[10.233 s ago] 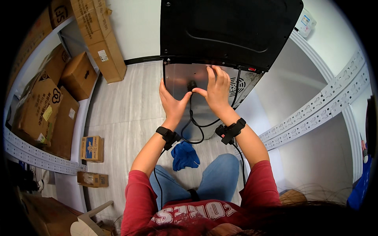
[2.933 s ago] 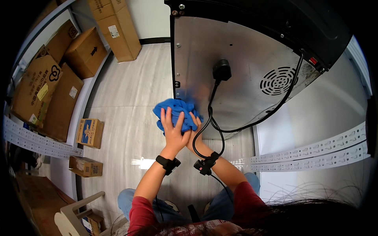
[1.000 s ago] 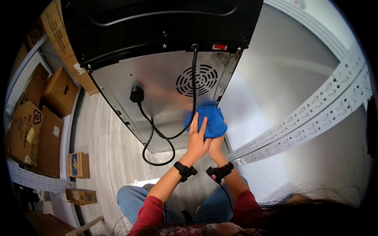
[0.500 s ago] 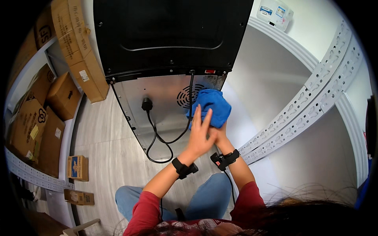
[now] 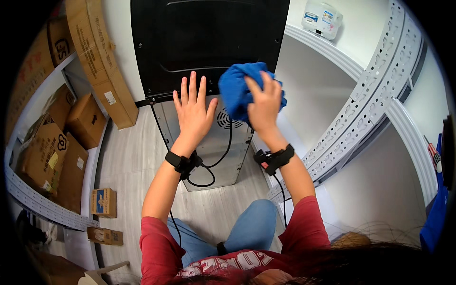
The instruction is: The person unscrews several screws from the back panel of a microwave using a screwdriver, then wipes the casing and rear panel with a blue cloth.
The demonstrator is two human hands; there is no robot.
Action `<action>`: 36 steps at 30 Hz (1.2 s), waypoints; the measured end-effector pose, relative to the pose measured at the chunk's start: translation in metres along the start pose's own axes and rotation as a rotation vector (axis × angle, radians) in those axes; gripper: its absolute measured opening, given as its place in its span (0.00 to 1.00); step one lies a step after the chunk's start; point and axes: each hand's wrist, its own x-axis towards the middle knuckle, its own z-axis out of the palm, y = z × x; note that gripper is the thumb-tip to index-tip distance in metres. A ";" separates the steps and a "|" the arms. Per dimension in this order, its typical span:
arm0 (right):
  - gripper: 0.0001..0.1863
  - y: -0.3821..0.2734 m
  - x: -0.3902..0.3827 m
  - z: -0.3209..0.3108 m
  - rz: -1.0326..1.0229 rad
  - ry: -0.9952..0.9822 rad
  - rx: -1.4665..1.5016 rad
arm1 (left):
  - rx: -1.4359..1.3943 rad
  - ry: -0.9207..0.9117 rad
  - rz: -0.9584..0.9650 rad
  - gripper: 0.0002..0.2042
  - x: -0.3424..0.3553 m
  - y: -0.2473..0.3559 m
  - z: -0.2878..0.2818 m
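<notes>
A bunched blue cloth [image 5: 234, 90] is gripped in my right hand [image 5: 264, 104], in front of the right part of a tall appliance with a black upper back panel [image 5: 209, 38]. My left hand [image 5: 194, 114] is open, fingers spread and pointing up, near the seam between the black panel and the bare metal lower panel [image 5: 171, 118]. Whether its palm touches the appliance I cannot tell. Round vent slots [image 5: 223, 119] show between my hands, partly behind the cloth. A black power cord [image 5: 231, 142] hangs down and loops below my left wrist.
Left, a shelf holds cardboard boxes [image 5: 85, 121], and a long carton [image 5: 97, 61] leans by the wall. Small boxes [image 5: 104, 203] stand low beside it. Perforated metal shelf posts [image 5: 354, 114] rise on the right. A clear plastic container [image 5: 322, 20] sits on the upper right shelf.
My hands have moved apart: the left went left and up, off the cloth, with fingers spread. My right hand lifted the blue cloth up toward the black panel.
</notes>
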 end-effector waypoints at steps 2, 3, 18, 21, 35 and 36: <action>0.25 0.016 0.008 -0.009 0.114 0.079 0.049 | -0.062 0.011 0.012 0.29 0.001 -0.001 0.001; 0.23 0.020 0.009 -0.009 0.101 0.140 0.118 | -0.095 0.015 0.018 0.30 0.002 -0.001 0.001; 0.29 -0.011 0.111 -0.021 0.055 0.145 0.084 | -0.387 -0.042 0.065 0.45 0.018 0.001 -0.030; 0.26 -0.074 0.126 -0.001 -0.201 -0.092 0.250 | -0.558 -0.079 -0.072 0.45 0.029 -0.013 -0.050; 0.27 -0.117 0.317 -0.061 0.211 -0.560 0.342 | -0.309 -0.110 0.112 0.35 0.271 -0.001 -0.183; 0.25 -0.127 0.323 -0.059 0.144 -0.576 0.384 | -0.325 -0.069 0.103 0.35 0.276 -0.009 -0.193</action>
